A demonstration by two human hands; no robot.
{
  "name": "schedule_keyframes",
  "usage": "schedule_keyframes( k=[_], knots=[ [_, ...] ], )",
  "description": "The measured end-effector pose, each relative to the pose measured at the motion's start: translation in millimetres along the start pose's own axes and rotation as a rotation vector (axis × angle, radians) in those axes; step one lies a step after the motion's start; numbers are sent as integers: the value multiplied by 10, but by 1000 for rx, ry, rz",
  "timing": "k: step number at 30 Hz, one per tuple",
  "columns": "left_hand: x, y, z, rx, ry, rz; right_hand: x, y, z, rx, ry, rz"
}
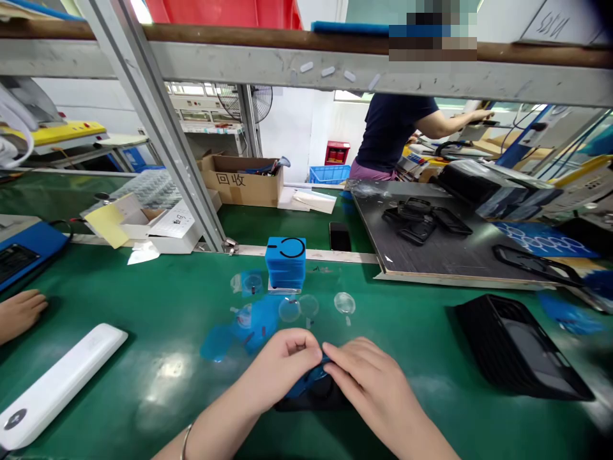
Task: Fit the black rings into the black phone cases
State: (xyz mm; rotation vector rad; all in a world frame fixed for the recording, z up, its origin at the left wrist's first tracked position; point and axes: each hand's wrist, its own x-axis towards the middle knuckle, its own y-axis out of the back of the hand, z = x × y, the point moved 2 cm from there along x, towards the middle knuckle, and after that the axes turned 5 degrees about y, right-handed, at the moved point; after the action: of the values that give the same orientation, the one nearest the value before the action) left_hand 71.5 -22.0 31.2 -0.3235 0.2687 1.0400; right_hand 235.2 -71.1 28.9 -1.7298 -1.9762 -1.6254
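Observation:
My left hand (pixel 290 365) and my right hand (pixel 368 378) meet low in the middle of the view. Their thumbs and fingers pinch a small sheet of blue plastic film (pixel 306 382). Directly under the film lies a black phone case (pixel 313 404), partly hidden by my hands. Beyond them stands a stack of blue film sheets (pixel 286 263), the top one printed with a black ring and a short bar. Between the stack and my hands are scattered peeled blue film pieces (pixel 262 317) and clear round film discs (pixel 345 303).
Stacked black phone cases (pixel 522 348) stand at right, near a dark board (pixel 407 255) bearing more cases. A white elongated device (pixel 67 383) and another person's hand (pixel 22 314) are at left. A metal post (pixel 158 121) rises behind the bench; a person (pixel 390 137) works beyond.

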Motion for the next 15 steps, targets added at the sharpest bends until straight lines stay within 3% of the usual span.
schedule_keyframes(
  k=[9,12,15],
  knots=[
    [2,53,-21,387,-65,8,-29,-30,-2,-71,90,-9],
    [112,248,-27,548,-145,179,-90,-19,18,-104,17,11],
    [271,679,-6,682,-198,440,-193,9,83,59,-150,52]
  ],
)
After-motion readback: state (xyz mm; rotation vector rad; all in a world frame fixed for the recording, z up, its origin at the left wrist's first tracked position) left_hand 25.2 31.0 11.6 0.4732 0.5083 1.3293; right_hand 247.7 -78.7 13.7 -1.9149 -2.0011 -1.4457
